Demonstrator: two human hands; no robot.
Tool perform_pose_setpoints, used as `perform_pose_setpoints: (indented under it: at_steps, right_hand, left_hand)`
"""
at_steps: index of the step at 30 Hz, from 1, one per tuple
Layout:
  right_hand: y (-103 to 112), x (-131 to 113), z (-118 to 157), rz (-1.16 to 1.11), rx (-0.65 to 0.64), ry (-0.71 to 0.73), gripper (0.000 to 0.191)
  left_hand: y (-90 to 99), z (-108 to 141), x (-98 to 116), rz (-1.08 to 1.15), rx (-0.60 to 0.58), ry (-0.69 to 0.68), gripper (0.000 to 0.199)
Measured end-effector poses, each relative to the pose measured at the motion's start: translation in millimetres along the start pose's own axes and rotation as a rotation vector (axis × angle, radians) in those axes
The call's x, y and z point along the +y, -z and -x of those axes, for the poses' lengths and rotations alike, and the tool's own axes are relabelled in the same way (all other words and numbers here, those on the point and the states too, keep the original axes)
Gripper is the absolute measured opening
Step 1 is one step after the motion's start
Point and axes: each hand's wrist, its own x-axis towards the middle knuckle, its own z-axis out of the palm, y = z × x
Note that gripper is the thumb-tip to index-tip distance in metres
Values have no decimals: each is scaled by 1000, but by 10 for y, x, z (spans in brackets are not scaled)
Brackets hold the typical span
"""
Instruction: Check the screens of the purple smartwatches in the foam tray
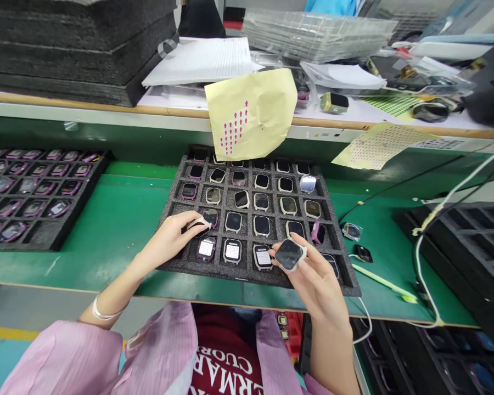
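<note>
A black foam tray divided into compartments lies in front of me, filled with smartwatch bodies in purple and light-coloured cases. My right hand holds a light-cased smartwatch above the tray's front right part, dark screen facing up, fingers pinching its edges. At the tray's left side, my left hand pinches another light-cased watch by its rim, tilted, its face mostly hidden. Close by sits a purple watch. Along the front row, a purple watch and two light-cased watches show lit white screens.
Another foam tray of purple watches lies at left on the green bench. To the right are a green pen-like stick, a small black watch, cables and stacked trays. Yellow sheets hang from the shelf above.
</note>
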Motion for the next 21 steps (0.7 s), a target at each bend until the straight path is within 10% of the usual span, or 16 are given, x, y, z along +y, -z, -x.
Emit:
perform_pose_setpoints:
  at_steps: [9,21]
  right_hand:
    - [-116,19,-1,8,-119,-36,39]
    - [-257,75,-58,-44,-176,-122,41]
  left_hand:
    - [-130,153,248,852,64,256,31]
    - [-493,254,310,400,42,208,34]
